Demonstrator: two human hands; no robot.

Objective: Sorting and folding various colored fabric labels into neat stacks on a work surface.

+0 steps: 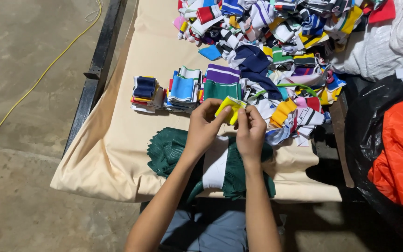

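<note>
Both my hands hold a small yellow knit strip (pixel 229 106) above the table. My left hand (pixel 204 125) pinches its left end, and my right hand (pixel 250 130) grips its right side, fingers closed. Under my wrists lies a stack of dark green ribbed pieces (pixel 164 151) with a white band (pixel 215 163) across it. Just beyond my hands stand sorted stacks: a green and purple one (pixel 222 81), a blue and white one (pixel 183 88), and a navy-topped one (pixel 144 91).
A big jumbled pile of striped knit pieces (pixel 281 32) covers the far right of the cream-covered table (pixel 117 140). A black bag with orange quilted fabric (pixel 402 158) sits at right, a white sack (pixel 388 42) behind it. A yellow cord (pixel 43 74) runs over the concrete floor.
</note>
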